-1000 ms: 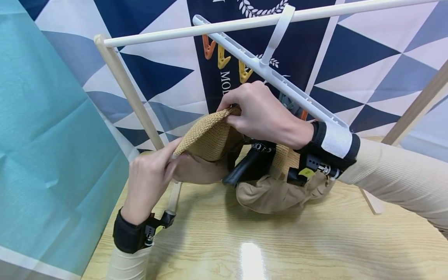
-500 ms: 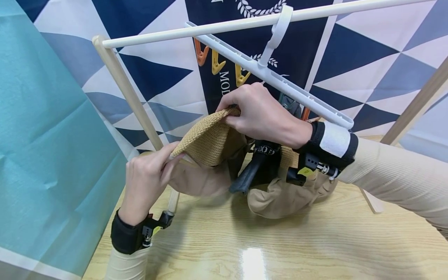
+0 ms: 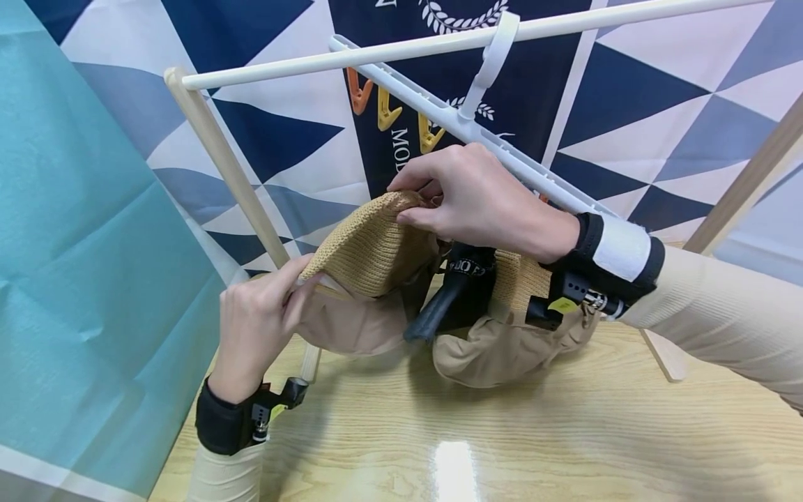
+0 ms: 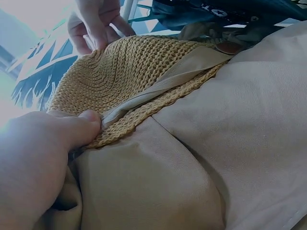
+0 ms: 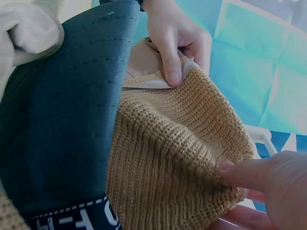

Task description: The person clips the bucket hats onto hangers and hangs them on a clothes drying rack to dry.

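A tan knitted hat [image 3: 357, 254] with a beige cloth part [image 3: 357, 324] hangs between both hands under the hanger. My left hand [image 3: 254, 324] pinches its lower left edge, the thumb lying along a pale inner band in the left wrist view. At the upper end, my right hand [image 3: 486, 199] pinches the knit; in the right wrist view the thumb presses a crease into the knit [image 5: 168, 158]. Right beside the hat is a dark cap [image 5: 67, 105] with white lettering. Behind the right wrist hangs another tan knit piece [image 3: 521, 282] with bunched beige cloth [image 3: 502, 355].
A white hanger [image 3: 464, 125] hooks over a white rail [image 3: 345, 58], tilted down to the right. Orange [image 3: 359, 92] and yellow clips [image 3: 387, 111] hang from it. Wooden posts [image 3: 228, 171] stand on the wood-grain table [image 3: 376, 432]. A teal sheet [image 3: 94, 279] covers the left side.
The hanger has shifted slightly left and its tilt has varied. My left hand has drifted a little left and the knit is spread slightly wider. Both hands keep hold of the hat.
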A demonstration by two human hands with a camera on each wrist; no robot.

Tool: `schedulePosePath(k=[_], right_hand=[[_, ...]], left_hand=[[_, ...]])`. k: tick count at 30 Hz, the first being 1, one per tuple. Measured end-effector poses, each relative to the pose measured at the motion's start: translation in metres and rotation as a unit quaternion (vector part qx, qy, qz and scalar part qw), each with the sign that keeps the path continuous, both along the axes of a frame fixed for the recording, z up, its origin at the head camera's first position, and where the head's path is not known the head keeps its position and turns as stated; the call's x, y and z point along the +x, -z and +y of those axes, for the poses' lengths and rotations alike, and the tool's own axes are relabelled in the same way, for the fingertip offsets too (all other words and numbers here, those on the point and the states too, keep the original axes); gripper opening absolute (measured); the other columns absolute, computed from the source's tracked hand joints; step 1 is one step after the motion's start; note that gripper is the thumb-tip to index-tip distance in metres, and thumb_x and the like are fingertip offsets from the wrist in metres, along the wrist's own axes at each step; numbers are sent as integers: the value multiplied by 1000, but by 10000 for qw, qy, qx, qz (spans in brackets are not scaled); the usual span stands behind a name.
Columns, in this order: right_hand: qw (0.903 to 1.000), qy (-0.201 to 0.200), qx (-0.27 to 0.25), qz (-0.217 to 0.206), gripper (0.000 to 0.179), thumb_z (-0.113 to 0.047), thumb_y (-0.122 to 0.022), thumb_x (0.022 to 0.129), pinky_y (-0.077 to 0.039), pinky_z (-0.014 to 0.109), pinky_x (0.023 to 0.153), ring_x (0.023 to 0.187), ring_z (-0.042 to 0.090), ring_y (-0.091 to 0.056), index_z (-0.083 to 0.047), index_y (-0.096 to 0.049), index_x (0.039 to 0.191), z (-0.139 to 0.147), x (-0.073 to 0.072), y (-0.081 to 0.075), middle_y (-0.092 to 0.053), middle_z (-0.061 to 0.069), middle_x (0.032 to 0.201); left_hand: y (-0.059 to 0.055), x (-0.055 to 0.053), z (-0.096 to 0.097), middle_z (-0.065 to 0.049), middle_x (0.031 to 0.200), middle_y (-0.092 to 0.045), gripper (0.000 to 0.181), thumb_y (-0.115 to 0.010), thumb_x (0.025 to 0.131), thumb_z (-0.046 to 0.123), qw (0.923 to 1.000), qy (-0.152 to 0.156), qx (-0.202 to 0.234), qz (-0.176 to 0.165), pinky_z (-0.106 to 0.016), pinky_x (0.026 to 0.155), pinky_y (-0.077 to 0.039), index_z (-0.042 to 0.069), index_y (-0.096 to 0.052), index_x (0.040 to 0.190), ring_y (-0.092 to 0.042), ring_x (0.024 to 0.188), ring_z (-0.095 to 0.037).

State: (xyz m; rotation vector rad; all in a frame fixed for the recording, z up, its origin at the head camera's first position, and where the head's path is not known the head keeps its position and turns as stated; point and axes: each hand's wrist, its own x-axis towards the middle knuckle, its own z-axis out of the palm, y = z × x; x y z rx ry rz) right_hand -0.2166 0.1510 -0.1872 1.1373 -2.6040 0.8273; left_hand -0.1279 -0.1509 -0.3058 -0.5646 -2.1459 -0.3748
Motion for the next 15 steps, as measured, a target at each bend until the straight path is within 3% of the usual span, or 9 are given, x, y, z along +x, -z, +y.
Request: schedulePosePath(k=[3, 7, 12, 15], right_hand=[[9999, -27, -15, -120, 26, -16, -84, 102, -61, 41, 91, 108, 22, -81, -16, -85, 128, 5, -1, 0, -88, 7, 119], [9997, 19, 22, -229, 30, -19, -86, 100, -63, 47, 100, 120, 25, -83, -17, -84, 130, 11, 0, 0, -87, 7, 125], [9998, 158, 70, -115, 32, -23, -88, 99, -60, 45, 98, 116, 22, -82, -21, -84, 131, 20, 4, -2, -87, 4, 127], [9997, 227, -22, -102, 33, -21, -88, 99, -62, 46, 98, 115, 22, -81, -21, -84, 132, 28, 7, -5, -86, 3, 128]], left_hand=[[0, 0, -2, 0, 51, -50, 41, -55, 118, 46, 10000, -23, -4, -3, -33, 49, -21, 17, -83, 124, -37, 42, -10], [0, 0, -4, 0, 50, -48, 40, -56, 118, 45, 10000, -45, -30, -63, -32, 50, -20, 17, -83, 124, -34, 43, -9], [0, 1, -6, 1, 51, -45, 23, -72, 111, 31, 9998, -94, -103, -159, -30, 51, -19, 18, -83, 126, -29, 45, -8], [1, 1, -7, 1, 51, -44, 25, -81, 102, 20, 9997, -141, -120, -185, -29, 53, -16, 18, -83, 127, -26, 46, -7]])
